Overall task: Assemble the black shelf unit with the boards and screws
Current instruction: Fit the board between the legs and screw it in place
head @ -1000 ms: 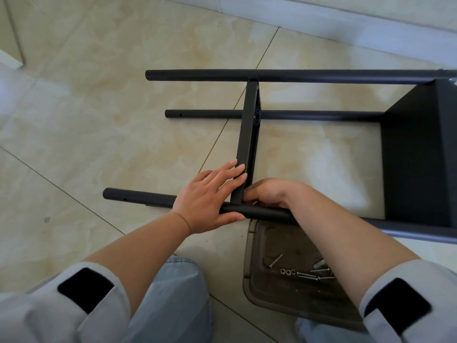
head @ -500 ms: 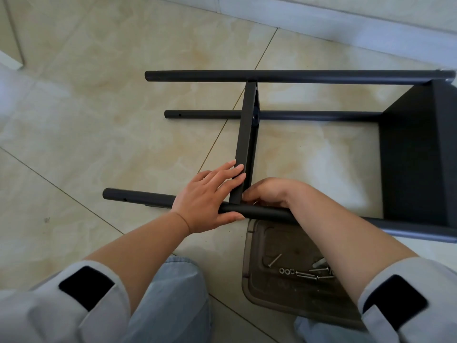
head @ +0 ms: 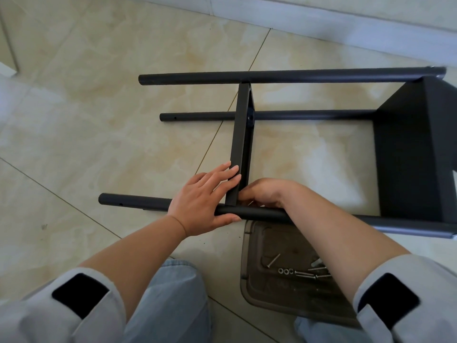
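the black shelf unit lies on its side on the tiled floor, so its long poles run level and the joints sit within easy reach of the kneeling person. one board is already fixed at the right end, and a second, middle board stands on edge between the far pole and the near pole, probably so its corner lines up with a screw hole there.

the left hand steadies that corner: its fingers lie straight and flat against the board's left face, while the thumb hooks under the near pole, so the hand is spread and pressing rather than clenched round anything. this looks meant to keep board and pole square.

the right hand is tucked in on the other side of the joint, knuckles up and fingers curled down toward the corner; they may be pinching a screw or nut, but the fingertips are hidden, so i cannot tell.

a brown tray sits just under the near pole beside the knee, holding loose screws and small nuts close to the working hand.
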